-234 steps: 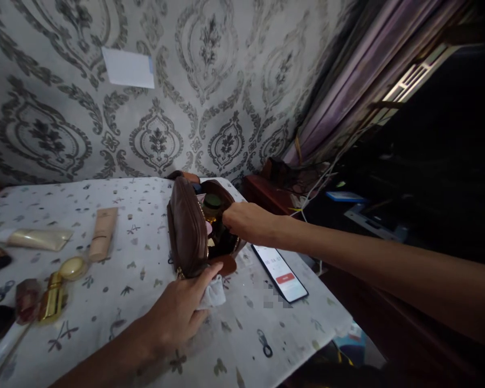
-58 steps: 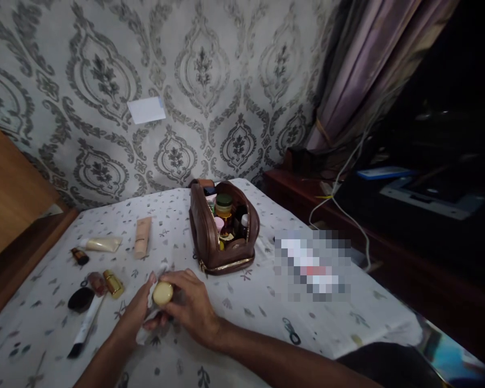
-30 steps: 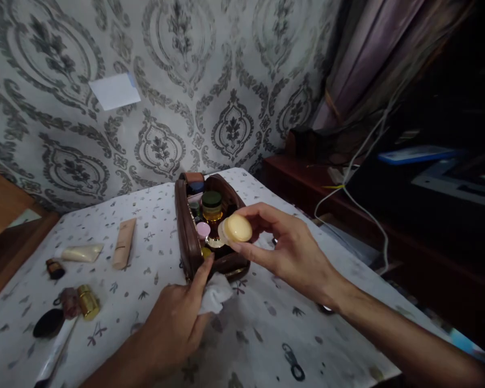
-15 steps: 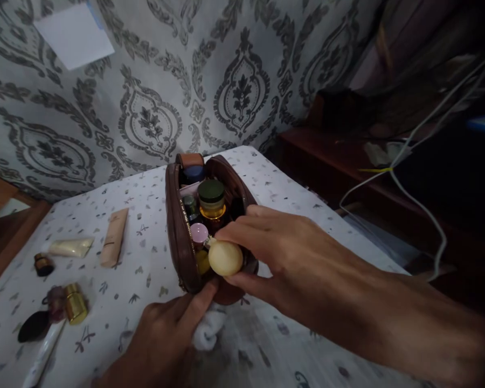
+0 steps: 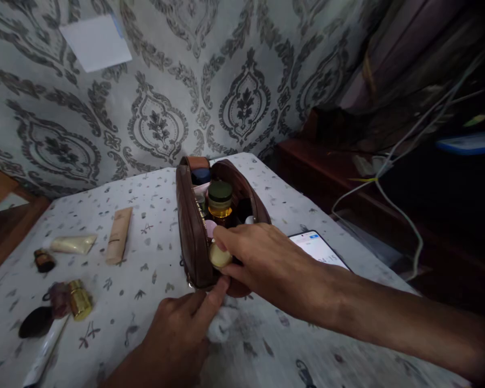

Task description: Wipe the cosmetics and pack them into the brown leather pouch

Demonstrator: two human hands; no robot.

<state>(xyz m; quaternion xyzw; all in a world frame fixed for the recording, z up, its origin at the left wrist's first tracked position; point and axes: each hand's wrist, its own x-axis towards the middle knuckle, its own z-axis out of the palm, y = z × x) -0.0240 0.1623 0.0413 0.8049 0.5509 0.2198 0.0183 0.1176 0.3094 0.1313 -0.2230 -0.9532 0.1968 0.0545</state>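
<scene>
The bag [image 5: 192, 237] is brown, the container [image 5: 219, 256] pale yellow.

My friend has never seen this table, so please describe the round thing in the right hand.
On the patterned white cloth stands an open brown bag. At its near end, the right hand grips the round thing between thumb and fingers. Its pale yellow top differs from the pink lid and dark green lid beyond.

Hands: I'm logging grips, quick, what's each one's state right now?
Left hand: holding the cloth, against the bag.
Right hand: closed, holding the yellow-lidded jar at the bag's opening.
</scene>
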